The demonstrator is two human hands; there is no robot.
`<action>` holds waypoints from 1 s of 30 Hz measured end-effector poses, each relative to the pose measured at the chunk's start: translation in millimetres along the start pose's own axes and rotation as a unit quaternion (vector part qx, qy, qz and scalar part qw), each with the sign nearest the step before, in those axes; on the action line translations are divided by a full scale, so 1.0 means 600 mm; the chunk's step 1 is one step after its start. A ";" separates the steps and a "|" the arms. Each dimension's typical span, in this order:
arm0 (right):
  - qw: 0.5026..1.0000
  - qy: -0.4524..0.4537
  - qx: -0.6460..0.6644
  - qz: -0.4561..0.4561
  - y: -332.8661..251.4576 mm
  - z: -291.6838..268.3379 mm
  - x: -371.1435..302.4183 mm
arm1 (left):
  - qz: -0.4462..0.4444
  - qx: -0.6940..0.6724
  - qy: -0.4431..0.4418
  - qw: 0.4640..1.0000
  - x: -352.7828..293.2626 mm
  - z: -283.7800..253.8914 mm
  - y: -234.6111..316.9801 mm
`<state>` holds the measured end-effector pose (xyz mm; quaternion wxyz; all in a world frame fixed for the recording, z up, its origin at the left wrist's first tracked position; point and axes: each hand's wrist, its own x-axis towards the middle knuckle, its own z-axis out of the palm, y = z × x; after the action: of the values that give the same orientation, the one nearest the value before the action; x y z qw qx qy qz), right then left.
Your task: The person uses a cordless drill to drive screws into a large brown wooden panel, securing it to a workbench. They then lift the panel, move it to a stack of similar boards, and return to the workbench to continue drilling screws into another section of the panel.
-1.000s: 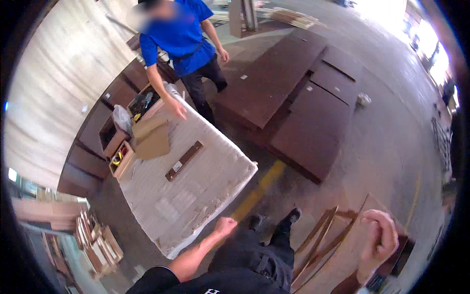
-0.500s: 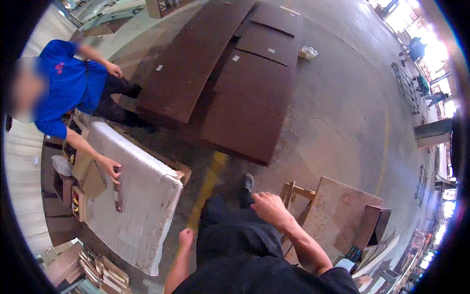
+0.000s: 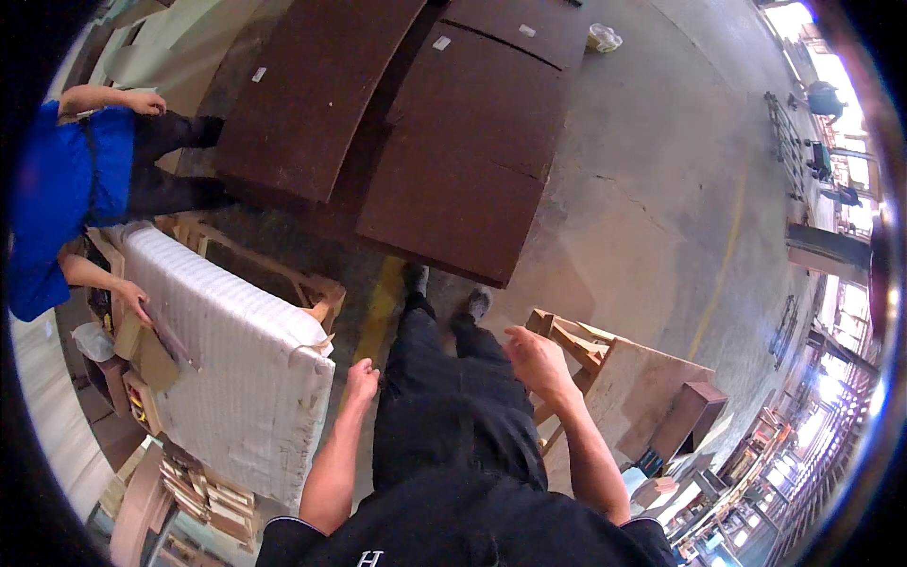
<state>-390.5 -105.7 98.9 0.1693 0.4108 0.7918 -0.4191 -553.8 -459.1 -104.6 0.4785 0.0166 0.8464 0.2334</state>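
My left hand (image 3: 362, 380) hangs beside my left thigh, fingers curled into a fist, with nothing seen sticking out of it. To its left stands a table padded with white ribbed wrap (image 3: 241, 364), which it does not touch. My right hand (image 3: 537, 359) is at my right side, palm down, fingers loosely bent and apart, holding nothing that I can see. Close beyond it are a wooden frame (image 3: 576, 345) and a worn board top (image 3: 628, 392). Ahead of my shoes, large dark brown panels (image 3: 463, 161) lie in two stacks.
A co-worker in a blue shirt (image 3: 99, 156) stands at the left, one hand holding a thin dark strip (image 3: 170, 340) over the padded table. A small brown box (image 3: 688, 416) sits on the board top. A white bundle (image 3: 603, 38) lies past the panels on the concrete floor (image 3: 652, 217).
I have stepped closer to the brown panels, and both my shoes now show near their edge. The co-worker and padded table have shifted left in view. My hands still hold nothing visible.
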 end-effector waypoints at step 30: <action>0.788 0.116 0.477 0.372 0.968 -0.566 0.216 | 0.079 0.019 0.022 0.996 0.061 0.396 0.974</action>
<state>17.2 413.6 -84.4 0.0012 0.7476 0.2906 -0.5972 -493.4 160.6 3.1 0.4391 0.0868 0.8571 0.2549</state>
